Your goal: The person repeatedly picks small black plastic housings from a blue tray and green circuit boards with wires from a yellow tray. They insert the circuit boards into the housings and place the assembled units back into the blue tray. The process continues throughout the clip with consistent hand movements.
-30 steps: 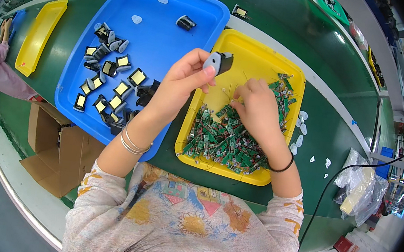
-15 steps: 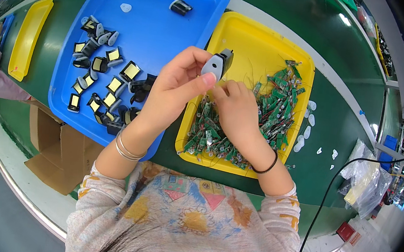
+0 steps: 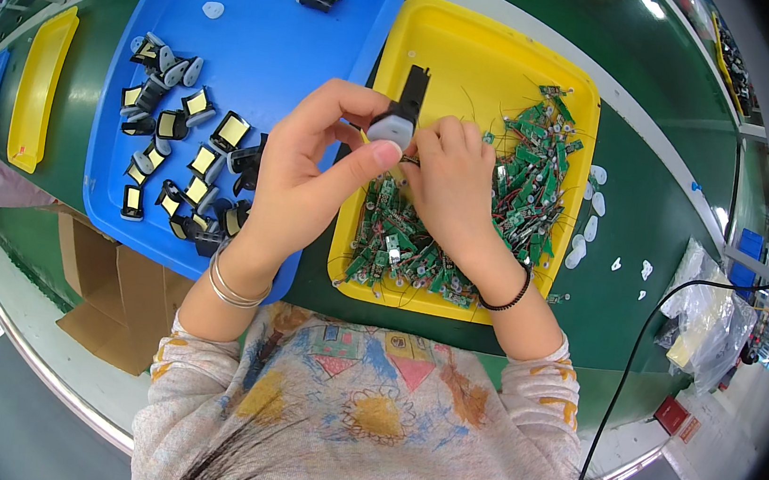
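The left hand (image 3: 312,170) pinches a small grey-and-black plastic housing (image 3: 397,113) between thumb and fingers, held above the yellow tray (image 3: 482,47). The right hand (image 3: 452,186) meets it, fingers closed narrowly on the housing's lower edge. Below lies a heap of green circuit boards (image 3: 513,198); similar housings (image 3: 177,145) sit in the blue tray (image 3: 269,9) on the green worktop (image 3: 657,176).

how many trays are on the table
3: a blue tray under the left hand, a yellow tray under the right hand, and another yellow tray far left. More may lie beyond view.
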Tool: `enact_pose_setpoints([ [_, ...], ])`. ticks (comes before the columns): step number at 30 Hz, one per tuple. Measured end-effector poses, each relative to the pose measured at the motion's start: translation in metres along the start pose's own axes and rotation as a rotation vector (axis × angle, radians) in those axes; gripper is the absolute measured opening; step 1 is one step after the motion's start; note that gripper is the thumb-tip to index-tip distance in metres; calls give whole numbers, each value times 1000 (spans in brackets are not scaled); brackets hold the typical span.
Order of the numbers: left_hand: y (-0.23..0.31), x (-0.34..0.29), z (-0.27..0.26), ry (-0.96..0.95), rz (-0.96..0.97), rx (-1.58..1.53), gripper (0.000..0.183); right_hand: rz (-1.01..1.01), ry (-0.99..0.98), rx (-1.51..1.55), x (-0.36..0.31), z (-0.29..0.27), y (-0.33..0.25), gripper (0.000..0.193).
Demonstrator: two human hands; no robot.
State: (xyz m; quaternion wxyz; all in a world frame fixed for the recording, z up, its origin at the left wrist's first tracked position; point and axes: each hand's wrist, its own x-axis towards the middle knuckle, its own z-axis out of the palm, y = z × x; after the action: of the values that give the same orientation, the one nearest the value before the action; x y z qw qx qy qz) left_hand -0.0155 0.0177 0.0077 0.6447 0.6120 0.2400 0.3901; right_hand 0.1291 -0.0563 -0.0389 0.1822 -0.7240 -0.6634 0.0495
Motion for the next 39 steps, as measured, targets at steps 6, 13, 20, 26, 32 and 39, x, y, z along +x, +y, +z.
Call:
enact_pose_setpoints([
  [6, 1, 3, 2, -29, 87, 177, 22, -55, 289, 314, 8, -25, 14, 21],
  [13, 1, -6, 13, -104, 6, 42, 25, -77, 176, 1553, -3, -57, -9, 20],
  [20, 0, -8, 19, -129, -44, -14, 26, -72, 222, 1324, -10, -52, -5, 17],
  [26, -6, -9, 24, -79, -47, -94, 26, -52, 443, 1084, -13, -48, -6, 17],
  [32, -2, -7, 22, -92, -141, -156, 27, -177, 554, 956, -9, -42, -5, 17],
  [39, 5, -7, 21, -143, -172, -82, 31, -249, 520, 718, -11, -51, -2, 17],
])
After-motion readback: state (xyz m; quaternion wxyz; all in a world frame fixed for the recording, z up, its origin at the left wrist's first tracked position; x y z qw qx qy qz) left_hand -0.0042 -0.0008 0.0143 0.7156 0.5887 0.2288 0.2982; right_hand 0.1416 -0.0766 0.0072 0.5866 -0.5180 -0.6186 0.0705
